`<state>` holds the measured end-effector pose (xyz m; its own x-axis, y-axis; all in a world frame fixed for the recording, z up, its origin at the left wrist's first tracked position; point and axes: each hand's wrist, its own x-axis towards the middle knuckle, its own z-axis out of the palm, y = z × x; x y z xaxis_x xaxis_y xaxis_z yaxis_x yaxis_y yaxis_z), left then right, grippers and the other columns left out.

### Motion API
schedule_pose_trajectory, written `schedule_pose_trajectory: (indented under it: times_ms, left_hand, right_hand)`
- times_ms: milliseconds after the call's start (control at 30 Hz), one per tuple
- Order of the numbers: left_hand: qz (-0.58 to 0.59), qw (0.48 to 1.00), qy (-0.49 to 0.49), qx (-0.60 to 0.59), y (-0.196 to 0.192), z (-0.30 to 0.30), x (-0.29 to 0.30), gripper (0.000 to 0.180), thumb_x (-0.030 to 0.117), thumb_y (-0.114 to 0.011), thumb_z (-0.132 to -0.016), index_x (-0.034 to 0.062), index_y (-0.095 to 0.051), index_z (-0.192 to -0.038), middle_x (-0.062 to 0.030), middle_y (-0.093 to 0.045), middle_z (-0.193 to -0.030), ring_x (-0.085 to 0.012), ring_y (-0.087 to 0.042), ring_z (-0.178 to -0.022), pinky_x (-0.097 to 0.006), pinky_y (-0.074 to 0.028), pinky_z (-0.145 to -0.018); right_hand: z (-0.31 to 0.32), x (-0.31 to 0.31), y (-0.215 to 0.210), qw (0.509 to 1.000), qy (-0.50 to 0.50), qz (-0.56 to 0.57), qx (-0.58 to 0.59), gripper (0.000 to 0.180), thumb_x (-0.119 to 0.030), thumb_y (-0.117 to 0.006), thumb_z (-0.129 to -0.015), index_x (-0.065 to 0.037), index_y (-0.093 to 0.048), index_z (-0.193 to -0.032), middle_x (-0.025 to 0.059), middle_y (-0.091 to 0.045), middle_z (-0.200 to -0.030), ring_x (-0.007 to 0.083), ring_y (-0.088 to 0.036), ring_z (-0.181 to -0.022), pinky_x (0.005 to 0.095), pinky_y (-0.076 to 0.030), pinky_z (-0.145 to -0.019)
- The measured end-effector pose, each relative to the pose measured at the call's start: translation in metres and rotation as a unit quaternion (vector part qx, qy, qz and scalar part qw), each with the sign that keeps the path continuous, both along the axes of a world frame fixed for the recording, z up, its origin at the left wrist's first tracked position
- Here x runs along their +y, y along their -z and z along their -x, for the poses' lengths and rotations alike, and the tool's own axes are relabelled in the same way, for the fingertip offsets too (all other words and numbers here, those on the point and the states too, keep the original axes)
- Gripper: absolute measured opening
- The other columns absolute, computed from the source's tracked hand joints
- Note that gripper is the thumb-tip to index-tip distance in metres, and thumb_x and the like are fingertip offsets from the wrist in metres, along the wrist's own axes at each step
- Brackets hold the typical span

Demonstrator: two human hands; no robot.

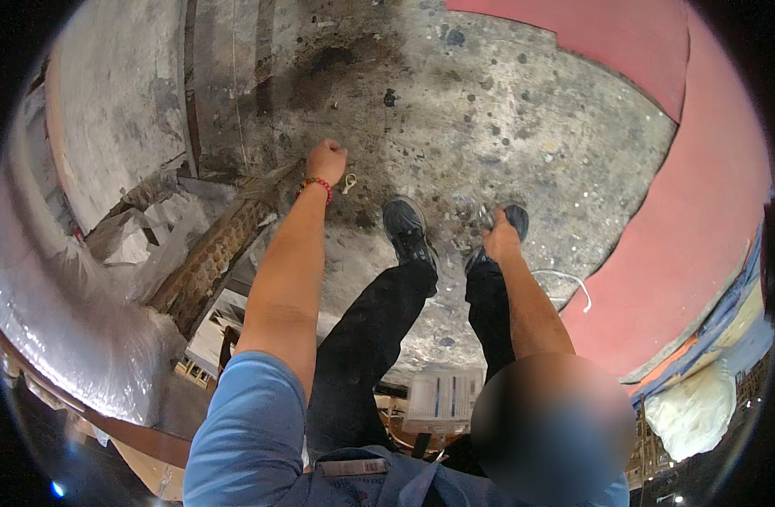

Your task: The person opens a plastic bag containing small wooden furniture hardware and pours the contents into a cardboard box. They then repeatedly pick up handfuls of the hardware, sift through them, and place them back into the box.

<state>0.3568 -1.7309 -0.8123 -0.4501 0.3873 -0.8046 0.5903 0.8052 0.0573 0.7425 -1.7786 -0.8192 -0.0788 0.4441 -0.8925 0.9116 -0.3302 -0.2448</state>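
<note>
My left hand (326, 160) is out over the stained grey surface, its fingers curled closed, with a red bead bracelet (317, 188) at the wrist. Whatever it may hold is hidden. Just right of it shows a small cream-coloured loop (349, 181); whether it touches the fingers I cannot tell. My right hand (502, 239) is in front of my right shoe (516, 220), fingers drawn together. Something small and clear (485, 216) shows at its fingertips, too faint to name. A thin white cord (573, 275) curves beside the right forearm.
Pink sheeting (649, 253) covers the right side. At left, a worn brown beam (210, 262) runs beside a plastic-wrapped bundle (83, 329). A white bag (696, 412) sits at lower right. My left shoe (404, 224) stands between the hands.
</note>
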Motion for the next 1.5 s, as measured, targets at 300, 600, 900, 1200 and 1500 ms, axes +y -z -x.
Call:
schedule_pose_trajectory:
  times_ms: [300,600,900,1200,1500]
  left_hand:
    - [-0.165,0.971,-0.029,0.170,0.082,0.004,0.054,0.026,0.018,-0.061,-0.087,0.0005,-0.061,-0.106,-0.0186,-0.063,-0.106,-0.0327,-0.061,-0.101,-0.041,-0.049,-0.084]
    - [-0.093,0.974,-0.138,-0.151,-0.012,-0.115,-0.103,0.020,0.020,-0.052,-0.090,0.0029,-0.061,-0.085,-0.0095,-0.066,-0.070,-0.0189,-0.064,-0.057,-0.033,-0.051,-0.055]
    - [-0.144,0.959,-0.059,-0.235,-0.246,-0.221,-0.212,0.020,0.017,-0.058,-0.087,-0.0013,-0.060,-0.096,-0.0154,-0.068,-0.087,-0.0312,-0.065,-0.083,-0.038,-0.051,-0.075]
    - [-0.263,0.883,-0.316,-0.227,-0.518,-0.192,-0.234,0.020,0.017,-0.057,-0.088,-0.0001,-0.058,-0.097,-0.0117,-0.066,-0.078,-0.0219,-0.066,-0.072,-0.034,-0.051,-0.069]
    - [-0.657,0.298,-0.625,-0.297,-0.659,-0.099,-0.363,0.026,0.015,-0.050,-0.095,0.0025,-0.056,-0.117,-0.0095,-0.064,-0.101,-0.0203,-0.066,-0.088,-0.032,-0.054,-0.076]
  right_hand:
    - [-0.051,0.036,-0.022,0.977,0.061,-0.187,0.084,0.023,-0.017,-0.063,-0.080,-0.009,-0.064,-0.101,0.0168,-0.067,-0.095,0.0351,-0.063,-0.089,0.0412,-0.049,-0.079]
    - [0.000,0.099,-0.049,0.520,0.808,-0.042,0.275,0.007,-0.012,-0.054,-0.085,-0.007,-0.057,-0.090,0.0063,-0.056,-0.082,0.0162,-0.054,-0.071,0.0286,-0.046,-0.062]
    - [0.199,-0.021,-0.222,0.902,0.167,0.059,0.393,0.037,-0.011,-0.059,-0.082,0.000,-0.056,-0.118,0.0133,-0.067,-0.094,0.0288,-0.064,-0.088,0.0351,-0.051,-0.078]
    - [0.034,0.043,-0.376,0.975,0.006,0.080,0.205,0.024,-0.012,-0.059,-0.085,0.000,-0.062,-0.106,0.0098,-0.062,-0.082,0.0183,-0.059,-0.059,0.0293,-0.047,-0.049]
    - [0.147,0.060,-0.563,0.948,-0.140,0.007,0.287,0.033,-0.013,-0.053,-0.092,0.001,-0.054,-0.121,0.0125,-0.063,-0.107,0.0197,-0.064,-0.085,0.0284,-0.051,-0.065]
